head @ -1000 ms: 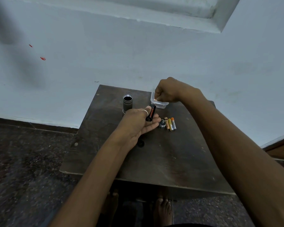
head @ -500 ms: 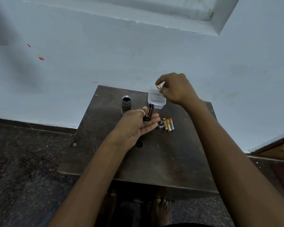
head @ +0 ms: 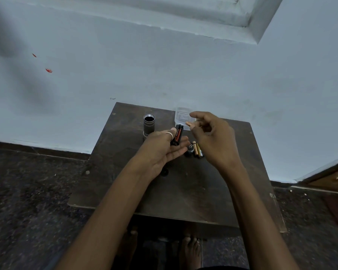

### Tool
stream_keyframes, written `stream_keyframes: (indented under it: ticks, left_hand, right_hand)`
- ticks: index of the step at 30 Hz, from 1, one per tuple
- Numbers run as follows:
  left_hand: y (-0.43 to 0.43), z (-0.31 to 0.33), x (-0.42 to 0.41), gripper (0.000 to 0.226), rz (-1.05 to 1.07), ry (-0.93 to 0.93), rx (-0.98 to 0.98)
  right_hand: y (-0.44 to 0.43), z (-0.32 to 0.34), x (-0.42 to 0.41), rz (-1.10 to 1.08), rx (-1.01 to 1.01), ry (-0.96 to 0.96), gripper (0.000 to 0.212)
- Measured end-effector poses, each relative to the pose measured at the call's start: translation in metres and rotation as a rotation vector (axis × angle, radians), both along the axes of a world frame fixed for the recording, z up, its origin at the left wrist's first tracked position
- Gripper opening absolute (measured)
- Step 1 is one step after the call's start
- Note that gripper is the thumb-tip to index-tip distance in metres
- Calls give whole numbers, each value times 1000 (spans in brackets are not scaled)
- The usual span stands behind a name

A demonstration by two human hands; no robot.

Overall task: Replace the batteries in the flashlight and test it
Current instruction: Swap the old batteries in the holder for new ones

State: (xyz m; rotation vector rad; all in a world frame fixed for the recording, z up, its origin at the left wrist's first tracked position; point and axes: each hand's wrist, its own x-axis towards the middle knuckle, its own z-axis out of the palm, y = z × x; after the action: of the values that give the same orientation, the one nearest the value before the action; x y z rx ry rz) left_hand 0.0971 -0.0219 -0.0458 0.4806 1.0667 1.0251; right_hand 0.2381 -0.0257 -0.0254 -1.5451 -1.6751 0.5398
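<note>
One holder [head: 177,134] sat gripped in the left hand [head: 162,151], just beside the upright flashlight [head: 149,124] on the table [head: 183,191]. Right hand [head: 213,139] pinched what seemed a battery [head: 188,124]; best was to match its polarity to an empty slot, then seat it squarely.

Looks like dull grey metal on the flashlight body [head: 149,125], brighter at its rim. Clear smooth plastic for the small box [head: 180,115]. Glossy black plastic on the battery holder [head: 177,134]. Dark, scuffed matt wood across the table [head: 183,191].
</note>
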Motion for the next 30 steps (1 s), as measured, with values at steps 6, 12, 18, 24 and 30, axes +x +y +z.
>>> stream_keyframes:
  ticks: [6,12,18,24,30]
  left_hand:
    - [0,-1,0,28,-18,22,1]
    - [0,0,2,28,-41,30,14]
    - [0,-3,2,29,-52,37,25]
    - [0,-4,1,26,-66,22,62]
    - [-1,-1,-1,27,-29,-7,72]
  right_hand:
    - [2,-1,-5,-12,-23,95,24]
    - [3,-1,-5,-10,-29,211,26]
    - [3,-4,-7,-58,37,194,19]
    - [3,-7,-14,-48,94,118,8]
    - [-2,-9,-16,31,27,-12,29]
